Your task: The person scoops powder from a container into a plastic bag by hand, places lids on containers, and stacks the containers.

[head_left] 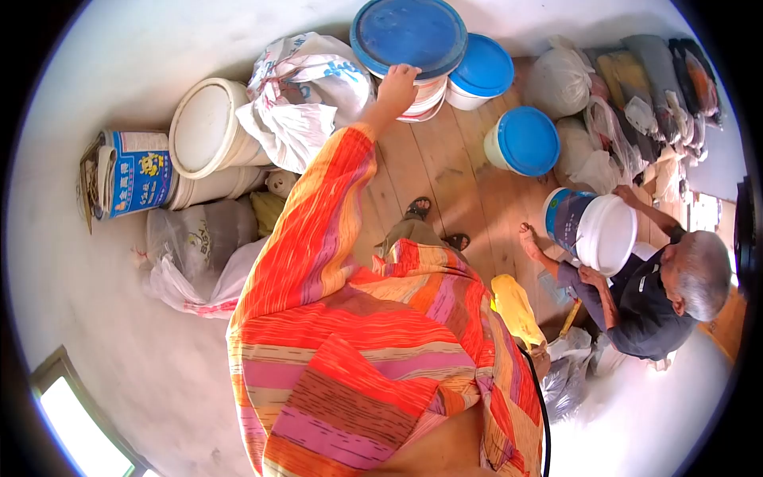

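Observation:
My left hand is at the near rim of a large blue bucket lid, its fingers bent together over the edge. The lid sits on a white bucket. My left arm stretches forward in a striped orange and red sleeve. Low on the right, my right hand shows only in part beside a yellow bag; its fingers are hidden. A smaller blue-lidded bucket stands close to the large one. A tied white sack lies just left of the large bucket.
Another blue-lidded bucket stands on the wooden floor. At right, a seated person holds a white bucket. Stuffed bags line the far right wall. Leftward are a white-lidded bucket, a blue tin and a sack.

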Tool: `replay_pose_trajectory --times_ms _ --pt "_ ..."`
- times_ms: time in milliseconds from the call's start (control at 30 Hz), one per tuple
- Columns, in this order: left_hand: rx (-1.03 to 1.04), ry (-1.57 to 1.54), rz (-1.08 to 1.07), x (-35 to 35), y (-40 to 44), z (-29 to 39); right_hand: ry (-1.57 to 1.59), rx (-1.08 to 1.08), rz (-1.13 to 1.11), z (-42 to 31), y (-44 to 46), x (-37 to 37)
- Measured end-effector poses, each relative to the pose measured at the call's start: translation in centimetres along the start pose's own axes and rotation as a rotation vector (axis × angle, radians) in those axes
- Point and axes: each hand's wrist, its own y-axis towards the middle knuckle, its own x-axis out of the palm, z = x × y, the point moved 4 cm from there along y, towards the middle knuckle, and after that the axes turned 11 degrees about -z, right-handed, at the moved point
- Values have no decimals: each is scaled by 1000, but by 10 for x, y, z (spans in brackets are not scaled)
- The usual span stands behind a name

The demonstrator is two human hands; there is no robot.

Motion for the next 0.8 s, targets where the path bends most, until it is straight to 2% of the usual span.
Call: replay_pose_trajectory --times_ms 167,233,267,400,667,800 --pt "-36 136 -109 12 29 -4 42 -4 -4 12 -9 3" --pt "-107 223 -318 24 38 -14 61 -7 -9 17 -13 3" --pt "-96 220 -272 25 42 -18 71 -10 -10 20 -16 2" --pt "13 81 -332 18 54 -25 88 -1 -25 24 -19 3" --pt "45 171 -436 15 56 -25 104 6 -104 33 -26 8" --pt "44 273 -302 19 44 -15 88 7 -173 36 -25 9"
